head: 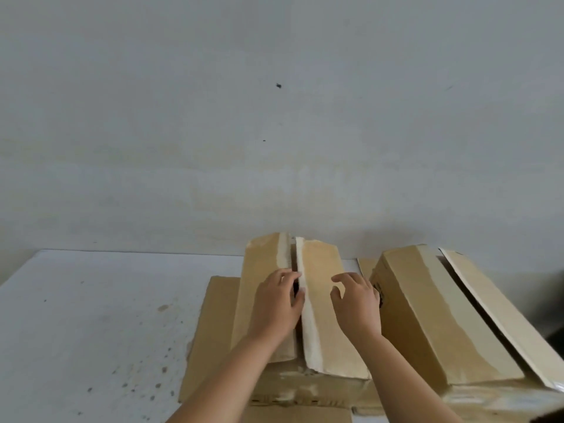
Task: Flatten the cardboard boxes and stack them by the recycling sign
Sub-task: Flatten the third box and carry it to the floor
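Gripping flap edge of centre box with left hand; right hand released, hovering; second box at 3 o'clock.

Ahead of you a plain pale grey-white wall fills most of the view. It carries a small dark mark near its middle, a tinier speck below that, and faint yellowish staining low down. Below the wall, a white table spreads toward you on your left, its top dotted with small brownish spots and smudges. Soft, even light falls across everything, with mild shadow where the wall meets the table.
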Tool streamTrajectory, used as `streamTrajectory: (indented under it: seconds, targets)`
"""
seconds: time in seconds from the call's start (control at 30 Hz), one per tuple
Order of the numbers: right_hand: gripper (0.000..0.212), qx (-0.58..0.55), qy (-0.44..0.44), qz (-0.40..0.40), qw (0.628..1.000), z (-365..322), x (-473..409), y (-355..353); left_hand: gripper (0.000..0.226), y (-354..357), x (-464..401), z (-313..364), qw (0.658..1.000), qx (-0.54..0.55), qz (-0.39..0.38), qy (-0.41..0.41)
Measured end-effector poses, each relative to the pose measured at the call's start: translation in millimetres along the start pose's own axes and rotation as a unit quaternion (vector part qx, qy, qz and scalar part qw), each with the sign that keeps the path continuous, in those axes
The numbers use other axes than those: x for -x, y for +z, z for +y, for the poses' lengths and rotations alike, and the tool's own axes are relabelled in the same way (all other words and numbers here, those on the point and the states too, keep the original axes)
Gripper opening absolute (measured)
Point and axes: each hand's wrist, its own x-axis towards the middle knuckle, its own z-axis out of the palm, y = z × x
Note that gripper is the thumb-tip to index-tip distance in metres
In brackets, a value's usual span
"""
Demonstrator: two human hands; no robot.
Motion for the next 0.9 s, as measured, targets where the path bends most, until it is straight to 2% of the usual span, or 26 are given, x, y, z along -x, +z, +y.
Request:
streamTrajectory:
  seconds: [0.17, 0.23, 0.37, 0.53, 0.63, 0.77, 0.9]
  targets:
    - [0.031, -0.049, 0.009, -0.03, 0.998, 28.2, 0.8, 5.3, 0.046, 28.8, 7.1, 9.4, 0.993, -0.081, -0.066, -0.049]
    - [0.034, -0.069, -0.002, -0.043, 0.997, 27.0, -0.2, 9.6, 0.045, 23.5, 8.5, 5.5, 0.992, -0.086, -0.055, -0.069]
    - [0.046, -0.055, -0.045, -0.068, 0.995, 6.0, -4.9, 19.4, 0.043, -7.5, 10.5, 4.5, 0.996, -0.027, -0.018, -0.088]
    - [0.063, -0.016, -0.116, -0.171, 0.978, -25.4, -7.7, 33.8, 0.043, -62.9, 12.6, -0.2, 0.992, 0.008, 0.02, -0.125]
    - [0.066, 0.006, -0.138, -0.196, 0.971, -19.9, -9.0, 31.8, 0.043, -86.2, 16.2, -12.9, 0.987, 0.0, 0.03, -0.156]
    - [0.063, -0.083, -0.149, -0.191, 0.967, -7.0, -13.2, 8.8, 0.048, -103.1, 20.4, -27.4, 0.984, -0.027, 0.027, -0.175]
    - [0.053, -0.22, -0.094, -0.179, 0.954, 14.6, -16.8, -30.4, 0.05, -110.6, 17.7, -45.7, 0.974, -0.088, 0.026, -0.205]
